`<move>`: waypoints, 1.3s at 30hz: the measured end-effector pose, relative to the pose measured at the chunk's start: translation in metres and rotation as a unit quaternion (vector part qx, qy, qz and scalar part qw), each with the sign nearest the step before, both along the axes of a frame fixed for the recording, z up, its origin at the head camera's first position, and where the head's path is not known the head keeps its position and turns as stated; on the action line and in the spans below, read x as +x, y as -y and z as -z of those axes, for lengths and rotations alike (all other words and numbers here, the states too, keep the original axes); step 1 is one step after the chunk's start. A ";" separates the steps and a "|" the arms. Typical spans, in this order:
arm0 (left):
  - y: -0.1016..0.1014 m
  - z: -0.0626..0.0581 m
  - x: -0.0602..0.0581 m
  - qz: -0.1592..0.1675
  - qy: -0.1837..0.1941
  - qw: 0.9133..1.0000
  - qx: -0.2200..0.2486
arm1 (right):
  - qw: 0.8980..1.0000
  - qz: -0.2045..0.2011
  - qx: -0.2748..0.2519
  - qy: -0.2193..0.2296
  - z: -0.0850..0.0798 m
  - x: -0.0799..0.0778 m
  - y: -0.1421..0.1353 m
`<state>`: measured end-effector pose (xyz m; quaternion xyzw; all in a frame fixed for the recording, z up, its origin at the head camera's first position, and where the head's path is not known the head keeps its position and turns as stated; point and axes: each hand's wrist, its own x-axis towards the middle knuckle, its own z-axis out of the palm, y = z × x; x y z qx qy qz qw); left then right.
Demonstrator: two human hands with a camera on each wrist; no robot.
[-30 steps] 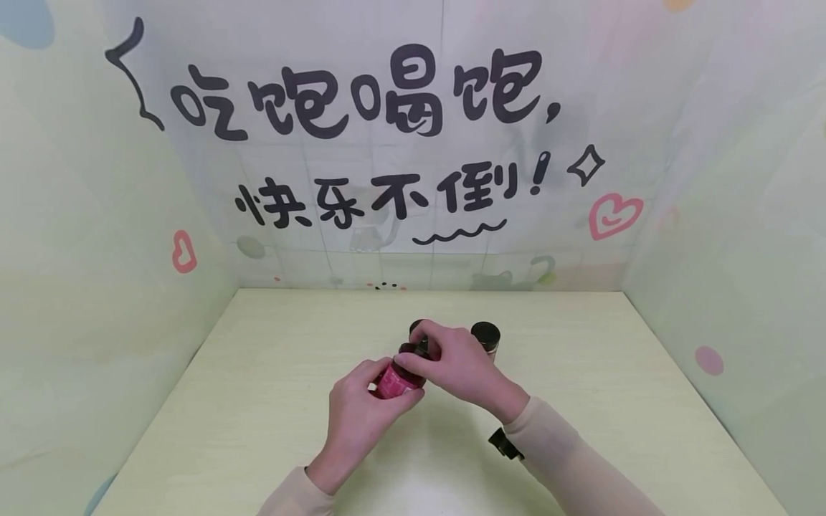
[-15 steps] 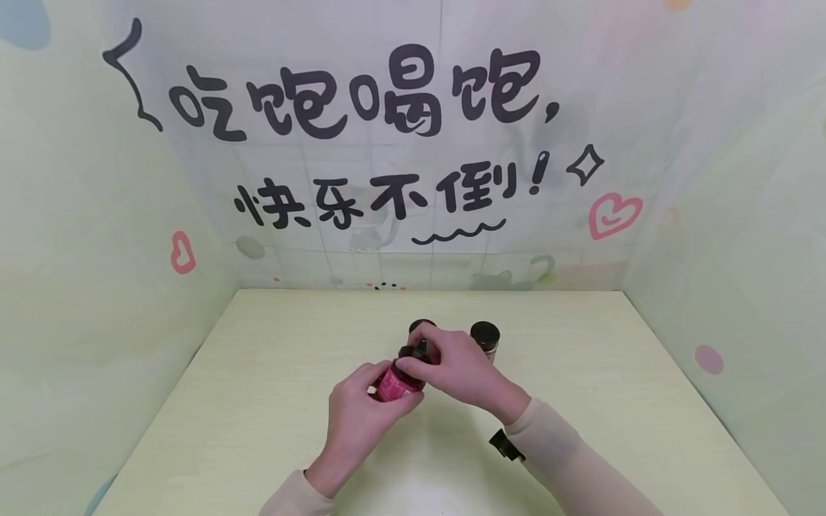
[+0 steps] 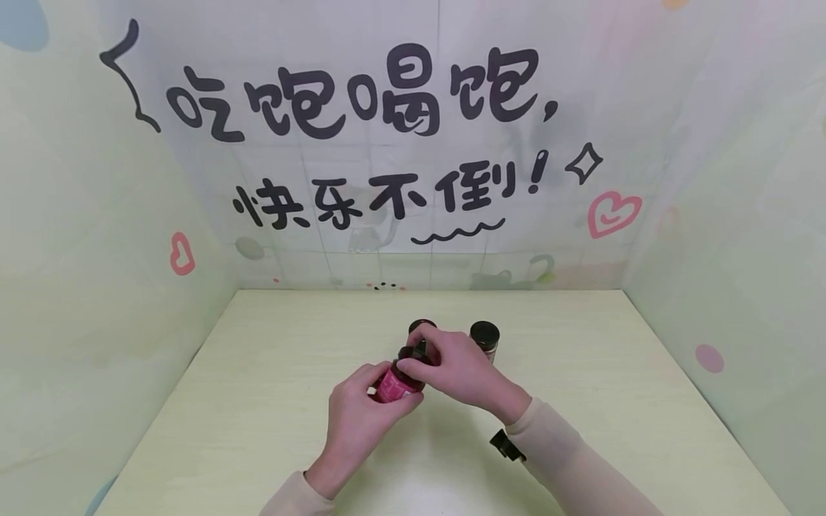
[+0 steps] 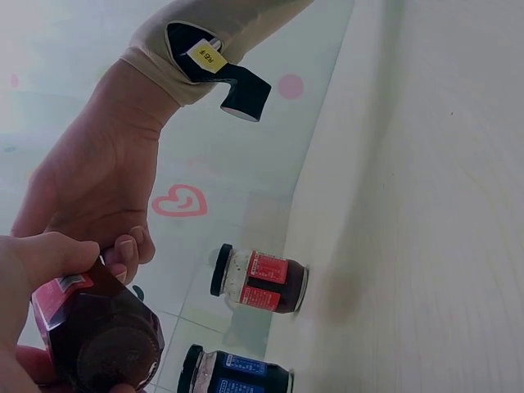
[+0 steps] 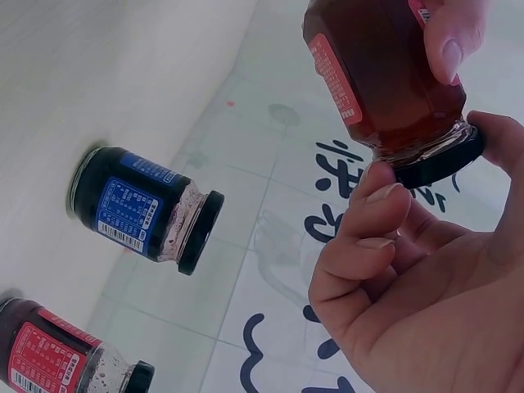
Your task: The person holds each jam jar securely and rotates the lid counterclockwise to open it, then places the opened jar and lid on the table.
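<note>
A glass jar with a pink-red label (image 3: 396, 385) and dark contents is held up off the table, tilted. My left hand (image 3: 361, 412) grips it round the body, with the thumb across the near side. My right hand (image 3: 461, 365) pinches the black lid (image 5: 442, 160) between thumb and fingers, the lid sitting on the jar's mouth. In the left wrist view the jar's base (image 4: 119, 356) faces the camera. Behind the hands a blue-labelled jar (image 5: 135, 201) and a red-labelled jar (image 4: 262, 280) stand upright on the table, both with black lids on.
The pale table (image 3: 258, 337) meets printed walls (image 3: 413, 143) at the back and sides. In the head view my right hand partly covers both standing jars. A black wrist camera mount (image 3: 508, 445) sticks out from my right sleeve.
Both hands keep their grip in nearly the same place. My right fingers have shifted slightly at the lid, and a little more of the lid of the jar behind shows.
</note>
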<state>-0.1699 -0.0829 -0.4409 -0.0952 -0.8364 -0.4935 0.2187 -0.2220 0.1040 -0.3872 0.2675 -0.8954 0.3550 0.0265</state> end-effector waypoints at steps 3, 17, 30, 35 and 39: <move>0.000 0.000 0.000 -0.001 0.003 1.000 0.000 | 1.000 -0.001 0.005 0.000 0.000 -0.001 -0.001; -0.003 -0.003 0.002 -0.013 0.005 1.000 -0.020 | 0.999 0.028 0.040 -0.023 -0.005 0.001 -0.001; -0.006 0.000 0.004 -0.033 -0.048 0.996 -0.068 | 0.997 0.060 0.038 -0.014 -0.004 0.002 0.002; -0.006 0.000 0.005 -0.033 -0.050 0.996 -0.068 | 0.998 0.054 0.032 -0.011 -0.003 0.002 0.001; -0.007 0.000 0.005 -0.033 -0.049 0.996 -0.068 | 0.999 0.048 0.025 -0.007 -0.002 0.002 0.000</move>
